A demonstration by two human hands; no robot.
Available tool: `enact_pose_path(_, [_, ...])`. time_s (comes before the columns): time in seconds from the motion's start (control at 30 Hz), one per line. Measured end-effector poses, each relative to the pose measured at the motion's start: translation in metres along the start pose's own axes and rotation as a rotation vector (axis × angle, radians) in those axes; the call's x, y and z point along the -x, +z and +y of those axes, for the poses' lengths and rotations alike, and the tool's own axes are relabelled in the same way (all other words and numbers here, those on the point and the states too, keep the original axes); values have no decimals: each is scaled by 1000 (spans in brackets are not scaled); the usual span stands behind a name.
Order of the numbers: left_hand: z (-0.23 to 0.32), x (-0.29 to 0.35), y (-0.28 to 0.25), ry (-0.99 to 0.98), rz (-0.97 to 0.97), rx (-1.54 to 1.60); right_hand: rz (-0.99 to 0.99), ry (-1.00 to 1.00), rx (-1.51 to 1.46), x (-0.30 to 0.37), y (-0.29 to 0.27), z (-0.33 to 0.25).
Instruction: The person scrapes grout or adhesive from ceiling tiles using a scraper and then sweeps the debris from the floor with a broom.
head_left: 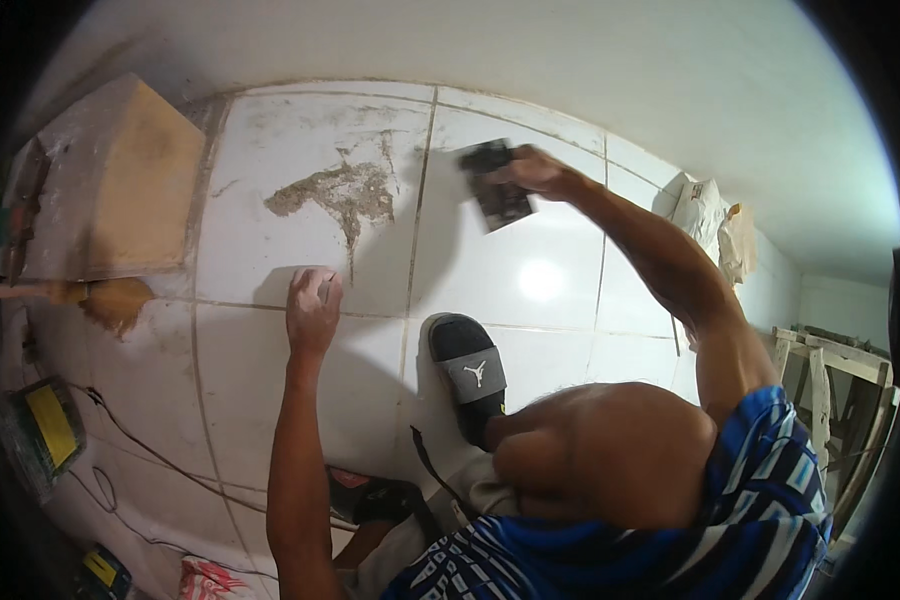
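In my right hand (538, 172) is a dark, flat rectangular piece (497, 190), gripped by its right edge. It is blurred by motion, so its kind cannot be told, and it is held out over the white tiled floor (500, 270). To its left, a rough patch of grey-brown crumbly residue (338, 197) marks one tile, with a thin streak trailing from it. My left hand (314, 305) is just below that patch, low over the tiles, its fingers curled closed. Whatever those fingers may hold is hidden.
A tan box-like block (145, 175) stands at the left, with brown brush-like bristles (117, 304) beneath it. Cables (160, 455) cross the lower left floor. My sandalled foot (467, 370) is mid-floor. White sacks (697, 212) lean against the right wall, beyond a wooden stool (840, 360).
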State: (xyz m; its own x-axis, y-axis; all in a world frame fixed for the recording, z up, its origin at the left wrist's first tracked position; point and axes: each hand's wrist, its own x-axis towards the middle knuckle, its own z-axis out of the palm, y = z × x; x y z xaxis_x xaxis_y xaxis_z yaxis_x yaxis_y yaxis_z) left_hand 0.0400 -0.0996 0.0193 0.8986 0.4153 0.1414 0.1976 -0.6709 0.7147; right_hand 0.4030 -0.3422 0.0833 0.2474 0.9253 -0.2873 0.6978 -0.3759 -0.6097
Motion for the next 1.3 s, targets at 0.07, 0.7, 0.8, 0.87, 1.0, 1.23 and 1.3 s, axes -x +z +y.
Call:
enact_pose_path(0.07, [16,8,14,25,43,-56,186,486,-143,58,-22,59])
enact_pose_path(0.7, [18,34,27,15,-11,-388,424,354,690,71,-7,126])
enact_pose_path(0.8, [15,35,28,25,-33,-383,434,381,696,70,-13,134])
enact_pose_path(0.87, [14,35,28,24,-45,-400,484,231,726,66,-7,132])
enact_pose_path(1.0, [14,33,27,41,-43,-434,534,282,706,54,-14,136])
enact_pose_path(1.23, [15,34,30,53,-48,-429,421,273,732,53,-18,140])
enact_pose_path(1.3, [16,31,29,50,-38,-434,426,300,613,65,-46,141])
